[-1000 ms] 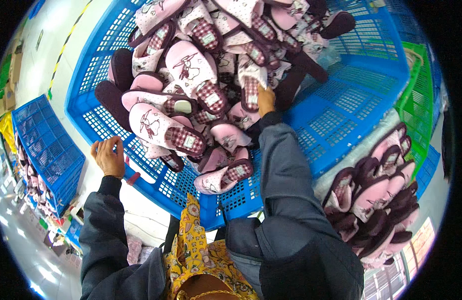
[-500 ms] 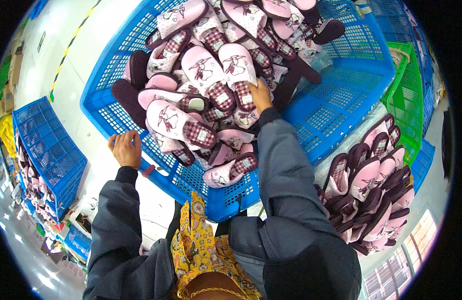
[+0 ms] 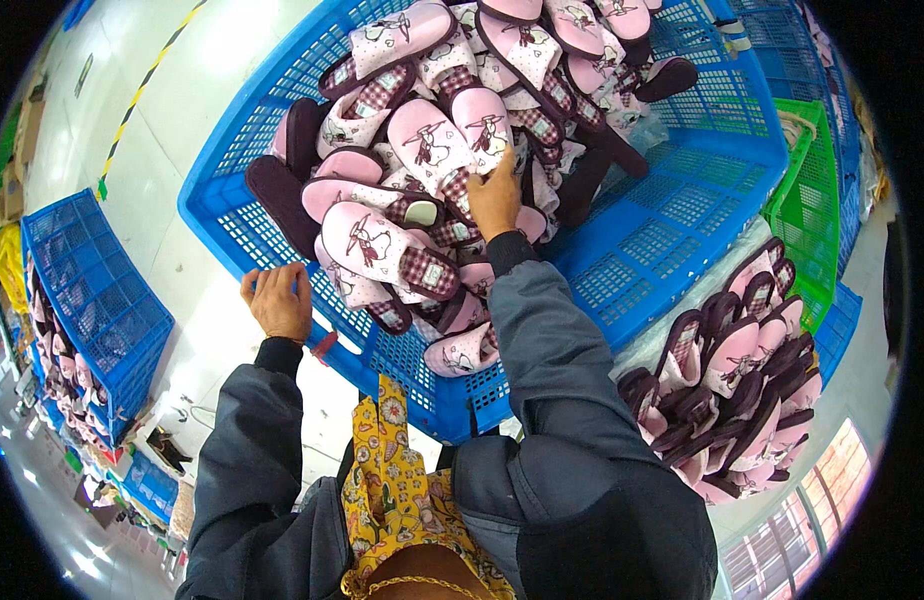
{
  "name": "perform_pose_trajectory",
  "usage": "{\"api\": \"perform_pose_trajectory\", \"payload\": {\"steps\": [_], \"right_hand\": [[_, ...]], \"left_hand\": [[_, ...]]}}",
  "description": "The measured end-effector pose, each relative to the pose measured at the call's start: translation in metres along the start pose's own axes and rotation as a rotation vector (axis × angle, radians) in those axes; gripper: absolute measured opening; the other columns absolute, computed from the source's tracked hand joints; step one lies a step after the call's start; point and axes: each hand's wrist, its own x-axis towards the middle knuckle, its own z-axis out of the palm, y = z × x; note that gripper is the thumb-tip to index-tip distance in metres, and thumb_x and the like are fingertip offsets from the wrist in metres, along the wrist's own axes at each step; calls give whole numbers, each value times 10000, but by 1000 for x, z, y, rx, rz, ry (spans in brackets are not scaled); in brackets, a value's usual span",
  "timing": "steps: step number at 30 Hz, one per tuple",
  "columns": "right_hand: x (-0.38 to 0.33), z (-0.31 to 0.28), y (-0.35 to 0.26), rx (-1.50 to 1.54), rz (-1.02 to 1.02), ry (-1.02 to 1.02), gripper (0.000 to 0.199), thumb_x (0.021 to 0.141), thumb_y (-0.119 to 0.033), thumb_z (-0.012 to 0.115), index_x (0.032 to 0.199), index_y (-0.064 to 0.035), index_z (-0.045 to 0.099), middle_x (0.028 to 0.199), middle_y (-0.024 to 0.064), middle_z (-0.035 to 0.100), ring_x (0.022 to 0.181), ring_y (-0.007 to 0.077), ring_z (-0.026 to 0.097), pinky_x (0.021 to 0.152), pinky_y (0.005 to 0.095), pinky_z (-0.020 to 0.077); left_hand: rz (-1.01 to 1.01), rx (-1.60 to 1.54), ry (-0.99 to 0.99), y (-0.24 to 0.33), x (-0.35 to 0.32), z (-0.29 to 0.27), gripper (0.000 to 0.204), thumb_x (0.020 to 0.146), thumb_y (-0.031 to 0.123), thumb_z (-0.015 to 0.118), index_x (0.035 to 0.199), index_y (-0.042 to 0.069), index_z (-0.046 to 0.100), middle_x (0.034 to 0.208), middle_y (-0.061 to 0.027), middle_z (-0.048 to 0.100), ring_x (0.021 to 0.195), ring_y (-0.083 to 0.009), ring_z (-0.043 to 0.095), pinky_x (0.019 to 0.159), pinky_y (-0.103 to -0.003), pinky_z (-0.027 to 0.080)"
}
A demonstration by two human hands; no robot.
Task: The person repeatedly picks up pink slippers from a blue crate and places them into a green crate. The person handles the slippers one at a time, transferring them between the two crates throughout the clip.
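A large blue plastic basket (image 3: 637, 245) in front of me holds a heap of pink and white slippers with dark soles, checked insoles and an animal drawing. My right hand (image 3: 496, 200) is closed on the heel end of a slipper (image 3: 482, 125) in the middle of the heap. Its mate (image 3: 428, 145) lies against it on the left, toe pointing away. My left hand (image 3: 279, 302) is at the basket's near left rim, fingers bent over the edge and no slipper in them. Another slipper (image 3: 367, 243) lies between the hands, sole down.
More slippers (image 3: 737, 360) are stacked in rows to the right, beside the basket. A green crate (image 3: 814, 185) stands behind them. On the left, a blue crate (image 3: 100, 310) sits on the pale floor near more slippers. A yellow-black tape line (image 3: 142, 90) runs along the floor.
The heap and the basket's left side have shifted slightly right in view, with my left hand along the rim. My right hand has come a little left and nearer, over the slipper's heel.
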Motion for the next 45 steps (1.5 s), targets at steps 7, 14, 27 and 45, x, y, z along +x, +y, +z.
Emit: {"api": "perform_pose_trajectory", "payload": {"steps": [7, 14, 27, 45], "right_hand": [[11, 29, -17, -29, -103, 201, 548, 708, 43, 554, 1220, -153, 567, 902, 167, 612, 855, 370, 546, 790, 448, 421], [-90, -65, -109, 233, -223, 347, 417, 697, 58, 549, 1072, -98, 646, 907, 153, 613, 875, 347, 552, 786, 401, 440], [-442, -340, -88, 137, 0, 784, 400, 712, 63, 590, 1086, -73, 629, 1052, 99, 637, 936, 312, 579, 814, 364, 460], [-575, -657, 436, 744, 331, 1715, 386, 787, 58, 577, 1166, -13, 586, 1028, 45, 592, 903, 147, 551, 796, 260, 453]], "left_hand": [[63, -5, 47, -9, 2, 3, 27, 820, 153, 634, 830, 131, 644, 814, -15, 660, 828, -181, 602, 990, -365, 297], [93, 15, 63, -18, -2, 7, 81, 833, 221, 601, 844, 173, 665, 845, -9, 670, 865, -185, 596, 986, -371, 302], [1039, 99, -96, -91, 26, 75, 161, 813, 251, 578, 865, 104, 620, 882, -117, 634, 848, -332, 619, 735, -442, 512], [940, 284, -931, 129, -287, -25, 188, 841, 187, 510, 766, 92, 653, 760, -70, 653, 695, -201, 651, 689, -345, 521]]}}
